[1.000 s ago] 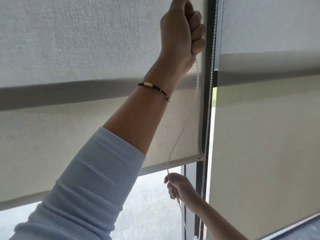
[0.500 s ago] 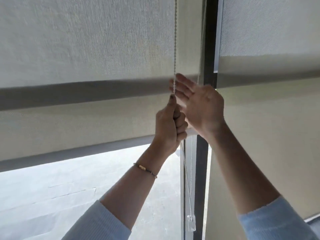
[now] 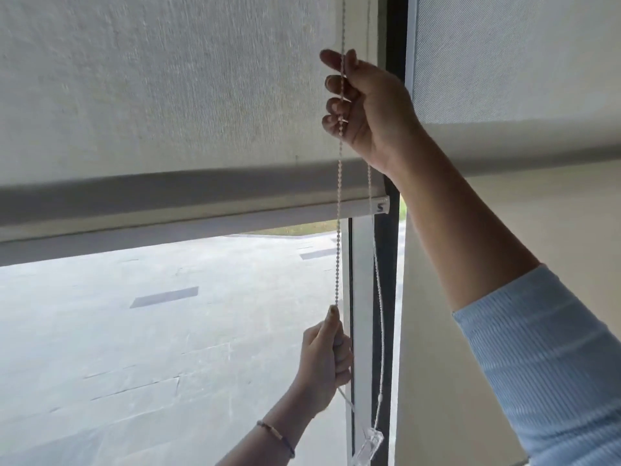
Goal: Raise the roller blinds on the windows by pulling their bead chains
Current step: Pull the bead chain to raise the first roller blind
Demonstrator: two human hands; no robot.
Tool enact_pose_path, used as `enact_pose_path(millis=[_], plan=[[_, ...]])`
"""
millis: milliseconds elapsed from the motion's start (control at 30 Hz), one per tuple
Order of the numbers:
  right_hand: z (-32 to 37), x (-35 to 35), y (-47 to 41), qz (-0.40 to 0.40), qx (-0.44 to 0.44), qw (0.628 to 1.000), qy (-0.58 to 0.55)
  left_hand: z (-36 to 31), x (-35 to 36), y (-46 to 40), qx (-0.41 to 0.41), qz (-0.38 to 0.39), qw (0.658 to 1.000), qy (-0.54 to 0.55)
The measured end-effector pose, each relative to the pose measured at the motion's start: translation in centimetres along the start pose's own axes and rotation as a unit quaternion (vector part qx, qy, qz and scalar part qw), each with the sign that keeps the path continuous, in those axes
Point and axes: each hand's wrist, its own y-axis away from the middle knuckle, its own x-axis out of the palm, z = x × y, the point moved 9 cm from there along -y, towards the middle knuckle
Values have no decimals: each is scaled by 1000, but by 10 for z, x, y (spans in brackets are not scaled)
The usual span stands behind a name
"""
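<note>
Off-white woven roller blind (image 3: 168,95) with grey bottom bar (image 3: 168,196); white bead chain (image 3: 338,213); pale blue ribbed sleeve (image 3: 544,358); dark beaded bracelet (image 3: 277,435); black window frame (image 3: 386,264).

A dark window frame (image 3: 389,297) is seen standing upright between 2 panes. A roller blind (image 3: 168,95) is hung across the left pane, its bottom bar (image 3: 188,215) raised partway. A bead chain (image 3: 338,213) is hung beside the frame.

Two hands (image 3: 366,105) (image 3: 324,361), two roller blinds (image 3: 168,95) (image 3: 521,62), seemingly one bead chain (image 3: 338,213).
</note>
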Motion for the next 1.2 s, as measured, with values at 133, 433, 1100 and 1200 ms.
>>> enact_pose_path(millis=[133,433,1100,1200], plan=[[-1,-2,4,-18,-18,999,34,25,-8,10,-21,-20,1000,-11],[1,-13,23,-37,-80,995,38,42,1,16,-38,3,998,-53],[-8,-21,46,-42,-96,995,6,59,1,27,-47,7,997,-53],[-12,-22,48,-47,-88,995,15,61,-5,27,-49,-5,997,-57]])
